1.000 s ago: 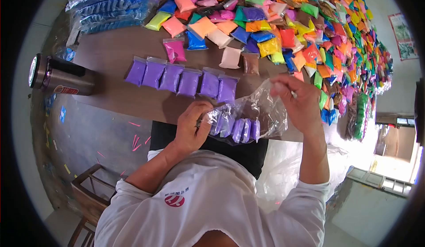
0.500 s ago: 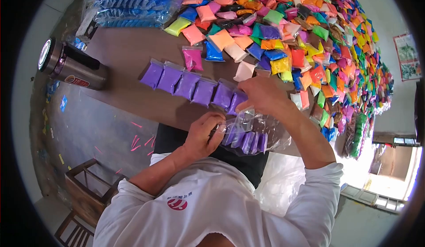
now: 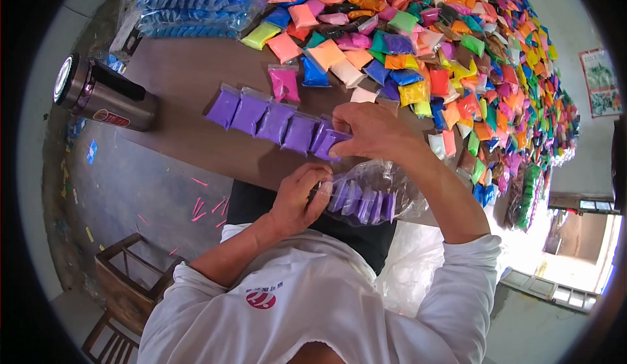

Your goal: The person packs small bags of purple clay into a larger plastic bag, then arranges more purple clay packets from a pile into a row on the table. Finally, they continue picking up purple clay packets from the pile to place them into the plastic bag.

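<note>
- Brown table [image 3: 176, 77] carries heaped coloured packets [image 3: 457, 44]; steel flask [image 3: 104, 96] lies left of the purple row [image 3: 268, 119]
- Right hand [image 3: 369, 132] pinches the row's end purple packet [image 3: 328, 143]
- Left hand [image 3: 297, 197] grips the clear bag [image 3: 372, 194] of purple packets below the row

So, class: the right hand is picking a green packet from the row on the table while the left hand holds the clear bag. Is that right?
Not quite. The head view shows the right hand gripping a purple packet, not a green one, at the end of the row of purple packets on the table. The left hand does hold the clear bag.
</note>
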{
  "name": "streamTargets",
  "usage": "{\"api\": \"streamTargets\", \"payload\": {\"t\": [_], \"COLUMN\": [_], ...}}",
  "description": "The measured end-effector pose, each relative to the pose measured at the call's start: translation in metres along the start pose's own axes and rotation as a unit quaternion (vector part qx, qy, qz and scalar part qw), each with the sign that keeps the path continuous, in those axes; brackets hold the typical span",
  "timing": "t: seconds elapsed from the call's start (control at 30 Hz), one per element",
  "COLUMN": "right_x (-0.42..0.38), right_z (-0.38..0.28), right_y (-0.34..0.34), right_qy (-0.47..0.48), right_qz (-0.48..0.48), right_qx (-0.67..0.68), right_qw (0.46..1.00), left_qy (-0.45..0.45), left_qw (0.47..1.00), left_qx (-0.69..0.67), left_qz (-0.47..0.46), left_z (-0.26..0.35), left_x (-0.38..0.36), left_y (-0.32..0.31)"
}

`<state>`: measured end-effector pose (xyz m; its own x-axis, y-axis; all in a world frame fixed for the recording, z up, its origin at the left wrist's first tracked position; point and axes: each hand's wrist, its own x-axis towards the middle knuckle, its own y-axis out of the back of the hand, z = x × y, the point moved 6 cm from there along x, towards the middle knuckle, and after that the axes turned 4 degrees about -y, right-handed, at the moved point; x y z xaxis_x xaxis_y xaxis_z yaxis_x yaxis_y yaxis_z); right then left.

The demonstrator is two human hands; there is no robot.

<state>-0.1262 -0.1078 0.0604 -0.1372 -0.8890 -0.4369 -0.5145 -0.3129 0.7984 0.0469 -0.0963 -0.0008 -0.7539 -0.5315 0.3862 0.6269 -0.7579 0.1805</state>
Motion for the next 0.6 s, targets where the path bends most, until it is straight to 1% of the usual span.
{"api": "streamTargets", "payload": {"t": [0.03, 0.13, 0.23, 0.33, 0.43, 0.47, 0.53, 0.6], "right_x": [0.002, 0.004, 0.002, -0.018, -0.044, -0.062, -0.105, -0.14], "right_z": [0.002, 0.009, 0.008, 0.015, 0.045, 0.053, 0.059, 0.078], "right_y": [-0.005, -0.015, -0.012, 0.015, 0.044, 0.056, 0.08, 0.075], "right_qy": [0.004, 0.016, 0.059, 0.011, 0.003, -0.033, -0.097, -0.098], "right_qz": [0.006, 0.087, 0.011, 0.04, 0.144, 0.188, 0.273, 0.291], "right_qx": [-0.001, -0.022, 0.007, 0.014, 0.174, 0.216, 0.295, 0.294], "right_qw": [1.0, 0.996, 0.998, 0.999, 0.974, 0.958, 0.91, 0.905], "left_qy": [0.0, -0.006, -0.005, -0.005, -0.034, -0.018, -0.03, -0.035], "left_qw": [1.0, 1.0, 1.0, 1.0, 0.999, 1.0, 0.999, 0.999], "left_qx": [0.002, 0.015, 0.002, 0.015, 0.022, 0.019, 0.022, 0.032], "left_qz": [0.001, -0.004, 0.003, -0.002, 0.009, 0.009, 0.006, 0.006], "left_z": [0.001, 0.002, -0.001, 0.0, -0.001, -0.004, -0.005, -0.004], "left_x": [0.0, 0.002, -0.001, 0.0, -0.001, -0.002, -0.002, -0.002], "left_y": [0.0, -0.001, -0.002, -0.001, -0.002, -0.002, -0.002, -0.002]}}
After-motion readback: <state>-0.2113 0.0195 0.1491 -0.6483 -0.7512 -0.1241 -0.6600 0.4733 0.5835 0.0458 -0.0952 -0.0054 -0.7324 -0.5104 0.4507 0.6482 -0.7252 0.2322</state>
